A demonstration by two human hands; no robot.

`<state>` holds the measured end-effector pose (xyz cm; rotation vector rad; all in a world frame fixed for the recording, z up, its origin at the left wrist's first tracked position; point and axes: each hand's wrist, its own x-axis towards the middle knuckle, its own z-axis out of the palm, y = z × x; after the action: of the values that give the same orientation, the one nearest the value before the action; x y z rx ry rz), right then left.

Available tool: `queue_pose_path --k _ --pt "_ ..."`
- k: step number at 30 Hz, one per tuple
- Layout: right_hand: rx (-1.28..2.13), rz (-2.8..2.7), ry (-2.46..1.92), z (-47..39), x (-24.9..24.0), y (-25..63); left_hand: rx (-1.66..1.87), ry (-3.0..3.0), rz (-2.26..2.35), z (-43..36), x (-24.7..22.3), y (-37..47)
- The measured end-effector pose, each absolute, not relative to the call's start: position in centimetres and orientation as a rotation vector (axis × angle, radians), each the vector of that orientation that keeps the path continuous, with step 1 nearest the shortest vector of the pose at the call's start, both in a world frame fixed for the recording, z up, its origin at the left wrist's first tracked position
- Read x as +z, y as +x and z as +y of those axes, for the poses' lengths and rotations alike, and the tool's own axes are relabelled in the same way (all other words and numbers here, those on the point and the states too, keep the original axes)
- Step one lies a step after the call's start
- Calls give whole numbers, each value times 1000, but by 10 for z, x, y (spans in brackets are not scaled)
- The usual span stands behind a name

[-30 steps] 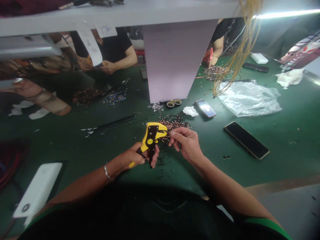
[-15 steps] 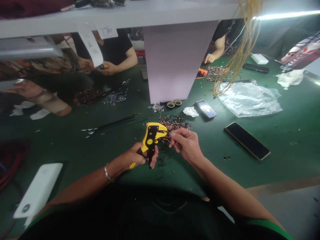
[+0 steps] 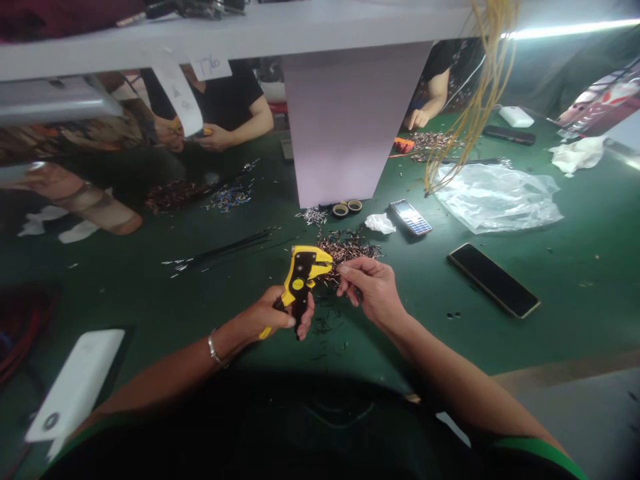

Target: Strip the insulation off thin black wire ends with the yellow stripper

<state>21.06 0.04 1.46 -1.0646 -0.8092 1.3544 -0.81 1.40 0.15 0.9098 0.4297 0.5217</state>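
Observation:
My left hand point(image 3: 285, 315) is wrapped round the handles of a yellow and black wire stripper point(image 3: 299, 283), whose jaws point right. Just off those jaws, my right hand point(image 3: 373, 283) pinches thumb and forefinger together; whatever is between the fingertips is too small to make out. Behind and below the jaws lies a pile of short dark wire pieces with copper-coloured ends point(image 3: 350, 247). Small dark scraps point(image 3: 325, 323) are scattered on the green table point(image 3: 240, 293) between my hands. To the left lies a bundle of thin black wires with bright tips point(image 3: 225, 248).
Small silvery pieces point(image 3: 314, 215), two round rings point(image 3: 347, 208), crumpled tissue point(image 3: 381, 223) and a keypad phone point(image 3: 411, 218) lie beyond the pile. Rightward are a dark smartphone point(image 3: 493, 280) and a clear plastic bag point(image 3: 500, 200). A shelf point(image 3: 350, 27) crosses overhead; co-workers' hands point(image 3: 217, 138) work across the table.
The fingers of my left hand have shifted slightly on the stripper's handles, which look a little closer together. My right hand keeps its pinch by the jaws. The view has moved very slightly.

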Motion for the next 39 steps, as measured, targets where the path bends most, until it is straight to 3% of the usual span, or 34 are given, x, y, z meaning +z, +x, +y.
queue_pose_path --k 30,39 --pt "1460 -794 -1002 4 13 213 589 964 668 3 0 -11" --pt "1426 -809 -1029 6 14 216 640 975 533 12 10 -12"
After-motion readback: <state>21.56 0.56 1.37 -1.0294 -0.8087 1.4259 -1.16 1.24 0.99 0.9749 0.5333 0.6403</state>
